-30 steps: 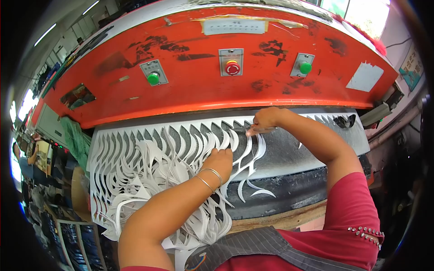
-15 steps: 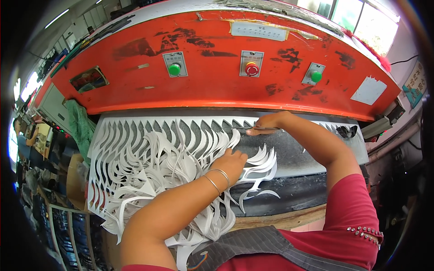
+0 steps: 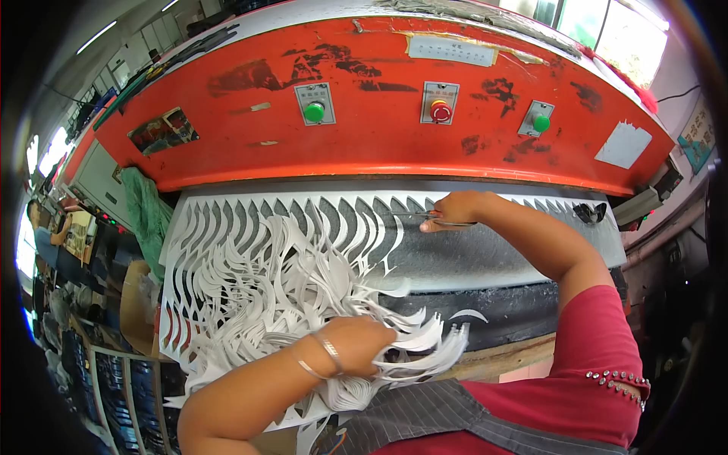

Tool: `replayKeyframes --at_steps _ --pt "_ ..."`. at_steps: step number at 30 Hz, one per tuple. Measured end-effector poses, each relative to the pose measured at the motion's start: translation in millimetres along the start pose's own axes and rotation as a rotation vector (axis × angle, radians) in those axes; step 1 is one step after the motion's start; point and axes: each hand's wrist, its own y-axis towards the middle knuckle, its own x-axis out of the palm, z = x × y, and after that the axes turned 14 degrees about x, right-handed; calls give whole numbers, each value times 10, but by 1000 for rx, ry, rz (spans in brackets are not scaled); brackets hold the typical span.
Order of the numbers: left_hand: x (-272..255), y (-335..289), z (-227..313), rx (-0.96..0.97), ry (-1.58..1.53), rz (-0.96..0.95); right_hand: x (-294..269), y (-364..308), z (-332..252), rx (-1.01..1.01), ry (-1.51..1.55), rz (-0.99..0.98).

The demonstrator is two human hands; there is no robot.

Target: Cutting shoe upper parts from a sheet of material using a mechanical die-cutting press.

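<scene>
My left hand is closed on a bunch of curved white offcut strips, whose loose ends fan out to its right. Beneath it and to the left lies a big tangled heap of the same offcuts. Over the far side of the dark cutting surface, my right hand grips a thin metal tool that looks like scissors, pointing left. Just left of its tip, several narrow curved strips still hang from the white cut-out sheet.
A red machine beam spans the back, with two green buttons and a red stop button. A small black object sits at the right end. Green plastic hangs at left. Another person is far left.
My left hand has pulled toward me, dragging a bunch of white strips off the dark surface. More of that surface shows. My right hand stays near the sheet's far edge with the tool.
</scene>
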Motion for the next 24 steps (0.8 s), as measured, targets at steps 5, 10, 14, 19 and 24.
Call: replayKeyframes --at_steps 5,10,14,19,24 --pt "-15 -701 5 -108 18 41 155 14 -87 100 -163 152" --pt "286 -1286 -119 -212 40 191 206 -155 -186 176 -195 262" --pt "642 -1742 -494 -133 79 378 267 7 -507 319 -126 206" --pt "951 -2214 -689 -72 28 630 395 -106 -639 333 -162 288" --pt "1061 -2328 -596 112 -230 995 441 -377 -643 434 -112 243"
